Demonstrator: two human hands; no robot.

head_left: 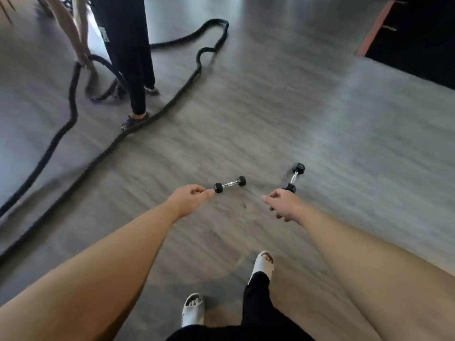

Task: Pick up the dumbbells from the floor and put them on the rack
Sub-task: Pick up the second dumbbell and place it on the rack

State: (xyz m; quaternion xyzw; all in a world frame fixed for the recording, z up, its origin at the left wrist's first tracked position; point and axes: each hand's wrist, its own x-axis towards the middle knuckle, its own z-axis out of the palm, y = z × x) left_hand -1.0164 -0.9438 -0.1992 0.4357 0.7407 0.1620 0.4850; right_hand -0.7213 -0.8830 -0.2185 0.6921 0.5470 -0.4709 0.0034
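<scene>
Two small black hex dumbbells with chrome handles lie on the grey wood floor. The left dumbbell (230, 184) lies almost crosswise; the right dumbbell (294, 177) points away from me. My left hand (189, 199) is stretched out in the air, fingers loosely curled, its fingertips overlapping the left dumbbell's near head in the image. My right hand (283, 204) hovers just short of the right dumbbell's near head, fingers partly curled and empty. Neither hand holds anything. No rack is in view.
A thick black battle rope (138, 126) snakes across the floor on the left. Another person in black trousers (134, 70) stands there holding the rope's coils. A dark area with an orange edge (416, 40) lies at the far right. My feet in white slides (263, 264) are below.
</scene>
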